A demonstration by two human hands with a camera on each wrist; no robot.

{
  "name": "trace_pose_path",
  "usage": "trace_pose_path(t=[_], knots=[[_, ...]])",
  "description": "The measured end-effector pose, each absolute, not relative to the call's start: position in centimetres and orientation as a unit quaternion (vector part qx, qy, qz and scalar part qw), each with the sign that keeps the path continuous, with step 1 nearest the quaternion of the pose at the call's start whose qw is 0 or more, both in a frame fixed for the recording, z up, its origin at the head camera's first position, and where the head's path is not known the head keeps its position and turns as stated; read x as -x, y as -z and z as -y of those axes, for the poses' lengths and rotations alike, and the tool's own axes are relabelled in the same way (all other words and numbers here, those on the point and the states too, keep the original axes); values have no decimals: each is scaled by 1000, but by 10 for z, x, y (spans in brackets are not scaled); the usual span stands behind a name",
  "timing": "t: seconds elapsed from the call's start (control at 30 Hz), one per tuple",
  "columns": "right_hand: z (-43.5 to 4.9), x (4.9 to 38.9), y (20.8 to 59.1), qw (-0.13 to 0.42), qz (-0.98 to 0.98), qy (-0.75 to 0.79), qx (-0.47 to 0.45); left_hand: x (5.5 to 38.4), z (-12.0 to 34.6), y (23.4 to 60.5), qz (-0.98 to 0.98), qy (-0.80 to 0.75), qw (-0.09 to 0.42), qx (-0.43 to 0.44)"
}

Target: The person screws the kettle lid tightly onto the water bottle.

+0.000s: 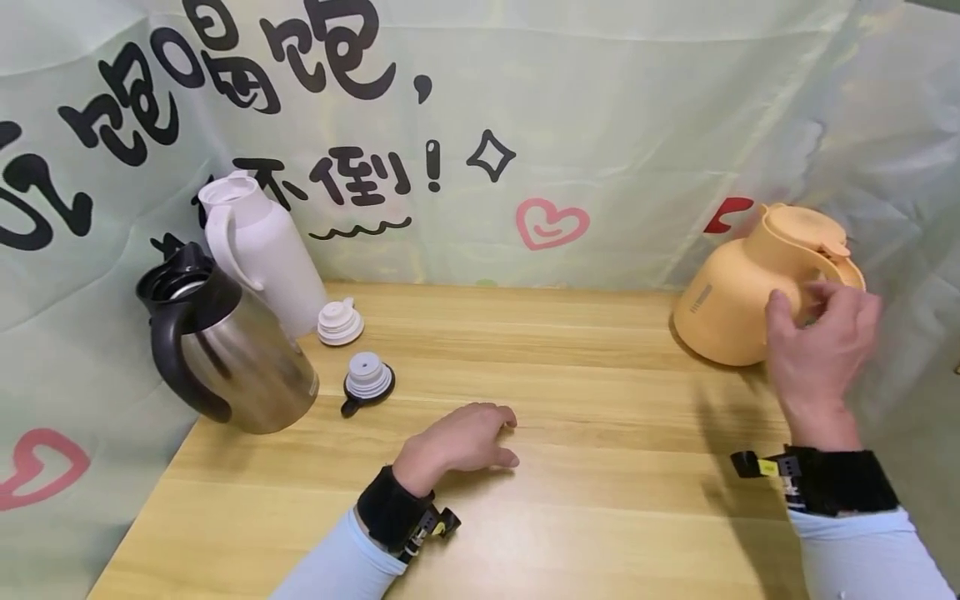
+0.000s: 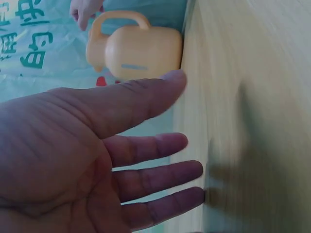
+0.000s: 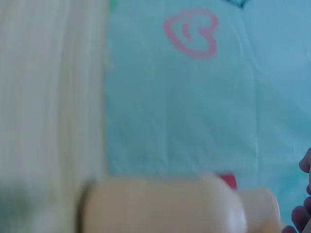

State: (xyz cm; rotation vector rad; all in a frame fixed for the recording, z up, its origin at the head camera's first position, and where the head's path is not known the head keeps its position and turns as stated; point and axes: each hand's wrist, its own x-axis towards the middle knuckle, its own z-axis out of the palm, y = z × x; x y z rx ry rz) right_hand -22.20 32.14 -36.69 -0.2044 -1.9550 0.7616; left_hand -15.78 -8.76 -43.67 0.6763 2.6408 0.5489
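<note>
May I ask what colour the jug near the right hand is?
The jug is light orange, clearest in head view.

I wear light-blue sleeves (image 1: 862, 552), one low and left of centre, one at lower right, a wide black band (image 1: 845, 482) round each wrist carrying a small black device (image 1: 745, 464) marked with yellow; my fingers (image 2: 160, 180) are bare.

Right-wrist view: orange jug (image 3: 155, 206) blurred.

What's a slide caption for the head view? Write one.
Right-hand fingers near an orange jug; steel jug, white jug, two stoppers at left.
</note>
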Motion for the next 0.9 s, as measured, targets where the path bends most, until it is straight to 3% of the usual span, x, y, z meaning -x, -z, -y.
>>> trace_pose_path(t=[0.17, 0.33, 0.57, 0.9], knots=[[-283, 220, 392, 460, 820, -340, 16, 161, 110, 434, -933, -243, 153, -219], [-253, 218, 416, 344, 862, -372, 30, 163, 140, 423, -935, -298, 93, -167], [-233, 212, 438, 191, 893, -402, 64, 162, 178, 400, -940, -326, -42, -89], [-209, 211, 453, 110, 895, -431, 36, 132, 235, 341, -914, -364, -176, 24]])
